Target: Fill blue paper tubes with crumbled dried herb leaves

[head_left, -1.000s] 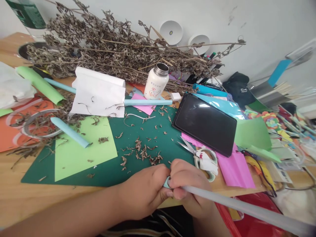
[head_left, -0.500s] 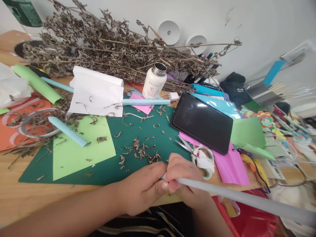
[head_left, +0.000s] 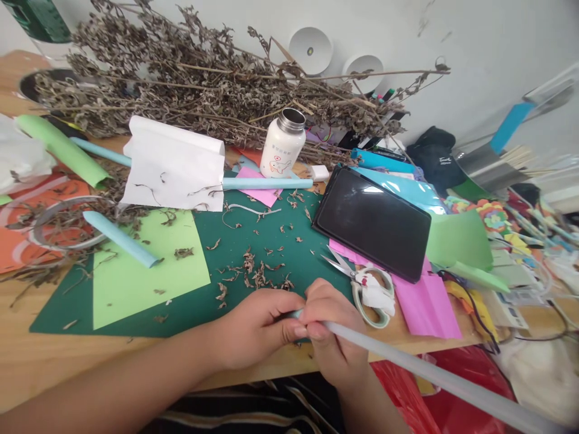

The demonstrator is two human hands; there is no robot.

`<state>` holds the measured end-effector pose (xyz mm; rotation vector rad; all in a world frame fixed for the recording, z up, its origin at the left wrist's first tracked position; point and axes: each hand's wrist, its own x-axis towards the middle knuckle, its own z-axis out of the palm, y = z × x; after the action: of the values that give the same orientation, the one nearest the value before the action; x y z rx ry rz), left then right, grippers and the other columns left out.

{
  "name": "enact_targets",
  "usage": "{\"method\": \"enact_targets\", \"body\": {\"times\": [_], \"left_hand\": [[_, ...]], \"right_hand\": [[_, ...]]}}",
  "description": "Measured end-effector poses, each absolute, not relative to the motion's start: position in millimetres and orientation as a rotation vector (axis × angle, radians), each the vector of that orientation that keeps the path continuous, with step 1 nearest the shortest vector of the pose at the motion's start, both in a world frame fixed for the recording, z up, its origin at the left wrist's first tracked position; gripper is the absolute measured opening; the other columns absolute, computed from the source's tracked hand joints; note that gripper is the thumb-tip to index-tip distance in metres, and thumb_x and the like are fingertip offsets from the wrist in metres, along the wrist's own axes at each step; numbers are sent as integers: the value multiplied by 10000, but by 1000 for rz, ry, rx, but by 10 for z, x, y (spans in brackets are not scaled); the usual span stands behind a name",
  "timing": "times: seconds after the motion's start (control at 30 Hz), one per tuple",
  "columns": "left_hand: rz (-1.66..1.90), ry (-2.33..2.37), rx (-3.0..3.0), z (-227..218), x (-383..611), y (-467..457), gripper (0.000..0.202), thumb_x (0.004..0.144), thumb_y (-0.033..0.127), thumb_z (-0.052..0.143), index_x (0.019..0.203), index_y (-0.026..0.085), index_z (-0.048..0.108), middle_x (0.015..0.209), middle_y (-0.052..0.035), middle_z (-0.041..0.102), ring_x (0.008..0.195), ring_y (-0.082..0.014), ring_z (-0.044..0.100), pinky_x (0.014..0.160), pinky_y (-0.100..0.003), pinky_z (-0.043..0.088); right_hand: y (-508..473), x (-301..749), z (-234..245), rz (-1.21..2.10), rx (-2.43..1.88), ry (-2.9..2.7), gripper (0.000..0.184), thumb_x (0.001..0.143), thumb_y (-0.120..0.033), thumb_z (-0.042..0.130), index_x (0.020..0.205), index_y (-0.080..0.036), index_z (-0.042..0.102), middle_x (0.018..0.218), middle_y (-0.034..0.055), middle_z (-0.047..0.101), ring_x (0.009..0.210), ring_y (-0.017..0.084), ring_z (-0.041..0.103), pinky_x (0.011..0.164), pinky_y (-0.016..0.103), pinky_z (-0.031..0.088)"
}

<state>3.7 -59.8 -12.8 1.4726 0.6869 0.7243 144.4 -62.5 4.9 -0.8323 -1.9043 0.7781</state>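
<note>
Both my hands meet at the table's front edge around a long, thin, pale grey-white tube (head_left: 407, 357). My right hand (head_left: 333, 331) is closed round it, with the tube running out to the lower right. My left hand (head_left: 265, 322) pinches the near end, where a light blue bit shows between thumb and fingers. Whether that bit is part of the tube, I cannot tell. Just beyond the hands, crumbled dry leaves (head_left: 257, 274) lie on a green cutting mat (head_left: 253, 232). Open scissors (head_left: 374, 295) with pale green handles rest right of my right hand.
Dried plant stems (head_left: 194, 84) are heaped along the wall. Before them stand a white bottle (head_left: 283, 147) and white paper (head_left: 176, 163). A black tablet (head_left: 373, 220) lies right, over pink paper (head_left: 427, 307). A light blue paper roll (head_left: 120, 238) lies on green paper (head_left: 149, 295).
My hands stay closed together on the tube. The right forearm and the tube's far end have shifted slightly, and more of the light blue bit shows between the hands.
</note>
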Motion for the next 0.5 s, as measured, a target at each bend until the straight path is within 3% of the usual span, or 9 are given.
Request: {"method": "enact_targets", "body": {"times": [0.17, 0.37, 0.5], "left_hand": [[753, 753, 1462, -105, 65, -635, 513, 771, 573, 339, 657, 106, 518, 581, 19, 405, 561, -82, 377, 511, -181, 326], [764, 781, 1581, -111, 54, -651, 452, 778, 522, 399, 663, 115, 559, 577, 3, 491, 551, -85, 433, 519, -179, 351], [776, 710, 1632, -79, 37, -659, 283, 793, 388, 474, 778, 131, 592, 712, -37, 609, 661, -108, 539, 624, -188, 417]], "right_hand": [[-689, 1441, 61, 740, -926, -1878, 188, 844, -283, 405, 701, -191, 486, 572, -13, 444, 556, 106, 398, 503, 246, 327], [-695, 1476, 62, 817, -837, -1847, 148, 831, -288, 430, 756, -207, 529, 580, -8, 461, 566, 121, 411, 528, 279, 335], [-636, 1532, 282, 944, -661, -1260, 263, 834, -386, 408, 650, -235, 520, 492, -42, 248, 466, 108, 280, 455, 266, 284]]}}
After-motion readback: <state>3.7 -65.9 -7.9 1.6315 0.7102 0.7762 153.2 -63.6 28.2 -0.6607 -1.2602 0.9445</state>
